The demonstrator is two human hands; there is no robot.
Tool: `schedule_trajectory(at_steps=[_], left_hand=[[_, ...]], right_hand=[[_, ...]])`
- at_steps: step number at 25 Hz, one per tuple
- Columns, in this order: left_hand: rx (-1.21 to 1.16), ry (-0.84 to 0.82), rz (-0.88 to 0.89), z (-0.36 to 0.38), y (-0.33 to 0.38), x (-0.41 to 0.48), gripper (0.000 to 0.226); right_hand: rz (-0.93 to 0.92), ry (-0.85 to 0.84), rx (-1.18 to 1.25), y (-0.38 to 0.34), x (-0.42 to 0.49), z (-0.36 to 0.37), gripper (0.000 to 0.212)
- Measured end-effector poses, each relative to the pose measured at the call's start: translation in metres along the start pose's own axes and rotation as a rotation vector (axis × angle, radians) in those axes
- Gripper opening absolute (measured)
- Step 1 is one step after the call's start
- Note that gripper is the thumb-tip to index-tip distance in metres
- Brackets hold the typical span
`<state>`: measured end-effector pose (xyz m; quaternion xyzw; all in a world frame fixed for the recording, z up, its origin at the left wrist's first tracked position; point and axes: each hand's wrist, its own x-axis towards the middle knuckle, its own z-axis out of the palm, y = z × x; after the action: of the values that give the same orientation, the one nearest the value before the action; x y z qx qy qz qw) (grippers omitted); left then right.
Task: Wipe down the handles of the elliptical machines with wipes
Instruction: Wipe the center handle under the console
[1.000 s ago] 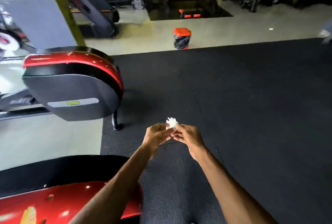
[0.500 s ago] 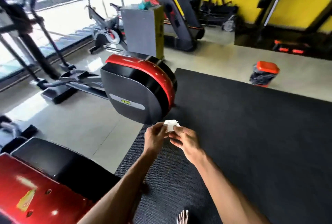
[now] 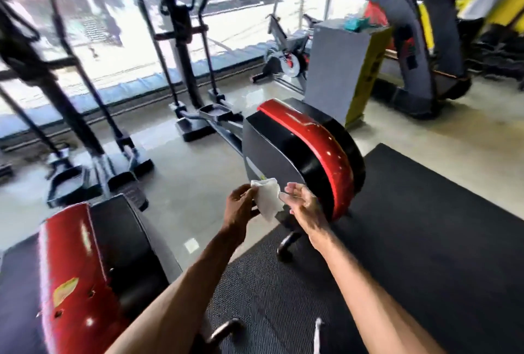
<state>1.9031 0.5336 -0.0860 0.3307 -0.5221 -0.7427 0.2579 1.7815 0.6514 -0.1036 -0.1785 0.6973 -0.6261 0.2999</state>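
Observation:
A white wipe (image 3: 268, 197) hangs partly unfolded between my hands at the centre of the view. My left hand (image 3: 241, 206) pinches its upper left corner. My right hand (image 3: 302, 204) touches its right edge with fingers spread. Behind the wipe stands an elliptical machine with a red and black flywheel housing (image 3: 306, 152); its dark upright handle bars (image 3: 181, 30) rise at the upper left. A second elliptical's red and black housing (image 3: 85, 263) sits at the lower left, with its handle bars (image 3: 54, 41) at the far left. No handle is touched.
A black rubber mat (image 3: 425, 240) covers the floor on the right; pale tiles (image 3: 192, 183) lie on the left. A grey and yellow box (image 3: 340, 70) stands behind the housing, with a treadmill (image 3: 411, 41) beyond. A window wall runs along the back.
My view has swung left and up, from the mat to the ellipticals and window. The wipe has gone from a small wad to a partly opened sheet, and my hands have moved apart.

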Motion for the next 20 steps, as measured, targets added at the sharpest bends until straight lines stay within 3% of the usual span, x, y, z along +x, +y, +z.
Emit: schedule_trajectory(at_steps=[2, 6, 9, 11, 13, 16, 20], left_hand=[[0.012, 0.044, 0.013, 0.007, 0.015, 0.033, 0.019], [-0.006, 0.281, 0.076, 0.008, 0.049, 0.093, 0.01], [0.024, 0.431, 0.153, -0.002, 0.076, 0.12, 0.008], [0.17, 0.461, 0.23, -0.017, 0.093, 0.136, 0.025], [0.377, 0.495, 0.273, -0.042, 0.106, 0.16, 0.021], [0.565, 0.579, 0.269, -0.094, 0.119, 0.205, 0.02], [0.696, 0.61, 0.279, -0.166, 0.144, 0.268, 0.032]], right_hand=[[-0.032, -0.18, -0.085, -0.013, 0.054, 0.006, 0.048], [-0.177, -0.393, -0.19, -0.048, 0.149, 0.035, 0.015], [-0.194, -0.565, -0.249, -0.071, 0.194, 0.066, 0.025], [-0.233, -0.629, -0.274, -0.079, 0.221, 0.091, 0.02], [-0.284, -0.69, -0.273, -0.091, 0.246, 0.12, 0.01], [-0.39, -0.779, -0.293, -0.101, 0.283, 0.171, 0.037], [-0.464, -0.86, -0.317, -0.114, 0.339, 0.26, 0.014]])
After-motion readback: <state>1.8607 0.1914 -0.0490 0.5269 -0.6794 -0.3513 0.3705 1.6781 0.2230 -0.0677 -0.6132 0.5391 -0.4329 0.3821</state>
